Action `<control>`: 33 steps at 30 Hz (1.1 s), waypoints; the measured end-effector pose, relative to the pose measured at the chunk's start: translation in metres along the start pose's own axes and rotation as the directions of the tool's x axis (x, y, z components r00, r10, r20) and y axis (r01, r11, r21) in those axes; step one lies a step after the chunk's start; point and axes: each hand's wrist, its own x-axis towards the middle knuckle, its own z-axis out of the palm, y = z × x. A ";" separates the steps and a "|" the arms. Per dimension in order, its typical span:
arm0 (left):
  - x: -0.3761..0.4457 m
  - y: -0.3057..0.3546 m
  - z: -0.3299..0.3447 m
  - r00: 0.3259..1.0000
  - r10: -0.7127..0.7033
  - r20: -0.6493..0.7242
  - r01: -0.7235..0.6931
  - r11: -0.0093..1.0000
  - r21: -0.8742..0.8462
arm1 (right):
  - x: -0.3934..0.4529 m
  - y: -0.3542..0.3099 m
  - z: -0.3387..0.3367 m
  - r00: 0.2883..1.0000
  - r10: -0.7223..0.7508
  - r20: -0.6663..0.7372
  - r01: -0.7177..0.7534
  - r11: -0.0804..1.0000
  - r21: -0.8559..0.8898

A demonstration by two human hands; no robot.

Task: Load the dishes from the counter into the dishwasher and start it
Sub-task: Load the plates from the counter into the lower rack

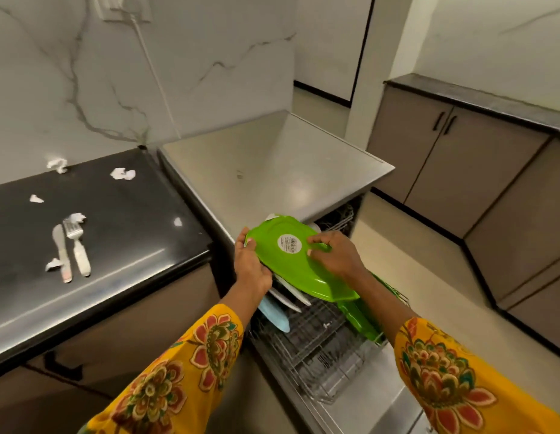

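Green plastic plate (291,264) held underside up over the pulled-out dishwasher rack (316,346), above white plates (288,294) already slotted. Left hand (252,266) grips the near-left rim; right hand (335,253) pinches the right rim. Judged light, stiff, slick, not fragile; rim holds suit it. Knife (61,255) and fork (77,247) left on the black worktop (131,211).

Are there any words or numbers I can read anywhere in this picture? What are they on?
Round white sticker on the underside of the green plate: it carries small print and what looks like a barcode, too blurred to read.
Nothing else in view shows any words, numbers or signs.
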 end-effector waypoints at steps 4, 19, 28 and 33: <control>-0.005 -0.040 0.021 0.999 -0.031 0.022 0.030 0.998 0.058 | -0.003 0.041 -0.018 0.999 -0.009 0.054 0.012 0.998 -0.057; 0.017 -0.164 0.046 0.982 -0.151 -0.113 0.179 0.931 0.317 | -0.013 0.156 -0.004 0.918 0.195 0.345 -0.038 0.910 -0.414; 0.062 -0.216 0.048 0.931 -0.343 -0.124 0.365 0.869 0.335 | 0.004 0.206 0.029 0.924 0.304 0.230 -0.123 0.810 -0.574; 0.086 -0.230 0.026 0.883 -0.438 -0.170 0.469 0.793 0.389 | 0.040 0.266 0.035 0.895 0.420 0.153 -0.285 0.800 -0.529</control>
